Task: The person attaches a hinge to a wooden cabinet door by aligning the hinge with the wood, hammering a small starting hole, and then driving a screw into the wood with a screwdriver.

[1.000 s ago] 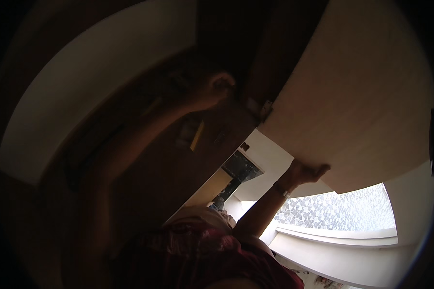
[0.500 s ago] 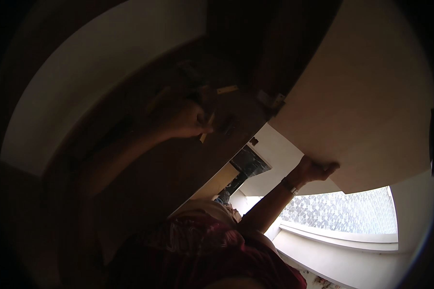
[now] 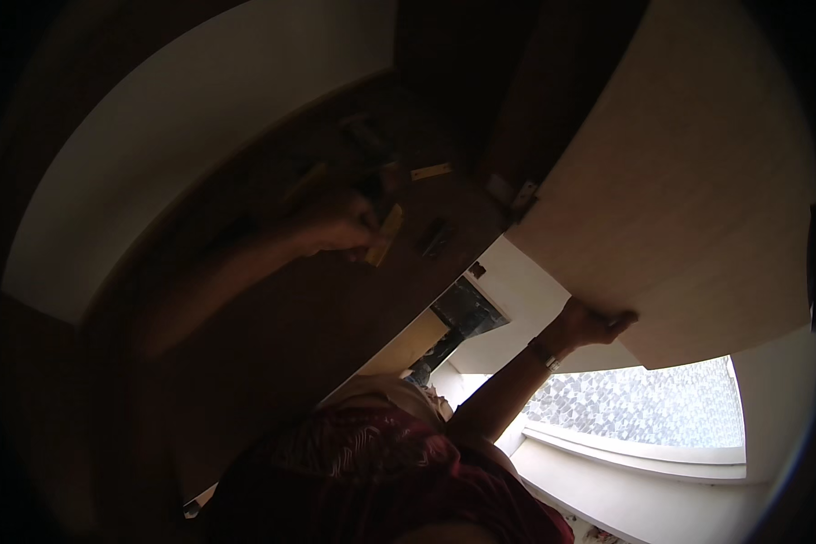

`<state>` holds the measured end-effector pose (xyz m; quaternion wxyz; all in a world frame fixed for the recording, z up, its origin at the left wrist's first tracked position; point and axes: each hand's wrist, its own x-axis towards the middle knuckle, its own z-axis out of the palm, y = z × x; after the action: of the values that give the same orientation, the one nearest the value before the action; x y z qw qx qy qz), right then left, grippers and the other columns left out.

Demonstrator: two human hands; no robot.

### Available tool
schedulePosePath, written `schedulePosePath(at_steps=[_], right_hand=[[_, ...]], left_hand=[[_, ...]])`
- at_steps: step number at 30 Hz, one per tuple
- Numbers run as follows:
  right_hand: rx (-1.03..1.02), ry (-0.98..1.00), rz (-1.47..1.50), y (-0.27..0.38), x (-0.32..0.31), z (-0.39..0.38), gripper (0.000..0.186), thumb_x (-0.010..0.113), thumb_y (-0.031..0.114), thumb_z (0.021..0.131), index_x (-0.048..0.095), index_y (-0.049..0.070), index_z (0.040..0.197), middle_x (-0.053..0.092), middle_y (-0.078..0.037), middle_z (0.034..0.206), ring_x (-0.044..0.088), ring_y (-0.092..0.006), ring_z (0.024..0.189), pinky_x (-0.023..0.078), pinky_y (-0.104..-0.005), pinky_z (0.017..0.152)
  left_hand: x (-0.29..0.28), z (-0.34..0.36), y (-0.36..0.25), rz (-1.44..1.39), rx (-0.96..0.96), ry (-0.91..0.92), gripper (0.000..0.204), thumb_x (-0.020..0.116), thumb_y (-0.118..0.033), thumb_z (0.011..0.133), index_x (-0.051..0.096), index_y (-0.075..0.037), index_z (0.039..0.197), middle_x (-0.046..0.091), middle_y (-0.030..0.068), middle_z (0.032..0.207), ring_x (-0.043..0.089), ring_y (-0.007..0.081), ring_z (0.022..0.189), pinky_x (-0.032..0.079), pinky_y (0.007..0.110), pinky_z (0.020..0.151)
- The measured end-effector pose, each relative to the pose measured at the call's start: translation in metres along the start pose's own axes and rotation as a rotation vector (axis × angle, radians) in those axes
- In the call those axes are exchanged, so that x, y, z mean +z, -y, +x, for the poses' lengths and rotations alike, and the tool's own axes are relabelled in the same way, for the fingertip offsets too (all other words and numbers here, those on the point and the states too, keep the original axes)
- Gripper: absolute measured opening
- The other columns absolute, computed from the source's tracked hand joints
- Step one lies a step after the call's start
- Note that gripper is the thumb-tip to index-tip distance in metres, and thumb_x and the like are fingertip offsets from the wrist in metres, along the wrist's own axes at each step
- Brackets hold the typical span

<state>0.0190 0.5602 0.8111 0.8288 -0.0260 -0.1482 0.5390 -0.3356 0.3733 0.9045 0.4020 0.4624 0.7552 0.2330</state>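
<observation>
Inside a dim, dark brown shelf space [image 3: 272,335], my left hand [image 3: 335,227] is closed round a small flat yellow strip [image 3: 388,238] whose exact kind I cannot make out. Another short yellow strip [image 3: 431,170] lies just beyond it, and a small dark object [image 3: 436,237] rests to its right. My right hand [image 3: 592,324], with a watch on the wrist, grips the lower edge of a pale wooden door panel [image 3: 680,199]. The door stands open, with a metal hinge [image 3: 523,194] at its near corner.
A pale curved panel [image 3: 190,136] borders the shelf space on the left. Several indistinct things sit in shadow at its far side. Below the door is a bright patterned window pane [image 3: 644,403] with a white sill [image 3: 607,485]. A dark speckled panel [image 3: 470,306] shows beside my right forearm.
My left hand has drawn slightly back to the left and turned, so the yellow strip in it shows more fully. The right hand keeps its grip on the door.
</observation>
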Motion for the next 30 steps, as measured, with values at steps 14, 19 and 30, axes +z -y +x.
schedulePosePath(at_steps=[14, 19, 30], right_hand=[[0.058, 0.025, 0.107, -0.001, -0.006, 0.004, 0.081, 0.081, 0.040, 0.077, 0.047, 0.006, 0.143, 0.045, -0.015, 0.146, 0.039, -0.0335, 0.137, 0.031, -0.0568, 0.116], [0.024, 0.015, 0.056, 0.007, -0.003, 0.003, 0.082, 0.083, 0.041, 0.076, 0.049, 0.006, 0.141, 0.047, -0.015, 0.145, 0.040, -0.0336, 0.136, 0.031, -0.0567, 0.116], [0.013, 0.047, 0.076, 0.013, -0.008, 0.005, 0.072, 0.071, 0.039, 0.088, 0.044, 0.004, 0.144, 0.041, -0.017, 0.149, 0.038, -0.0338, 0.138, 0.031, -0.0547, 0.115]], left_hand=[[0.014, -0.012, 0.011, -0.335, 0.048, 0.021, 0.035, 0.084, -0.016, 0.079, 0.067, 0.002, 0.104, 0.071, 0.0104, 0.083, 0.070, 0.0163, 0.075, 0.056, 0.027, 0.061], [0.018, -0.022, -0.008, 0.157, 0.200, -0.124, 0.022, 0.082, -0.017, 0.080, 0.071, -0.004, 0.093, 0.071, 0.0088, 0.079, 0.070, 0.0193, 0.079, 0.056, 0.034, 0.070], [0.034, -0.021, 0.013, 0.331, 0.723, -0.250, 0.008, 0.077, -0.013, 0.081, 0.075, -0.008, 0.087, 0.072, 0.0116, 0.086, 0.070, 0.0277, 0.083, 0.054, 0.039, 0.077]])
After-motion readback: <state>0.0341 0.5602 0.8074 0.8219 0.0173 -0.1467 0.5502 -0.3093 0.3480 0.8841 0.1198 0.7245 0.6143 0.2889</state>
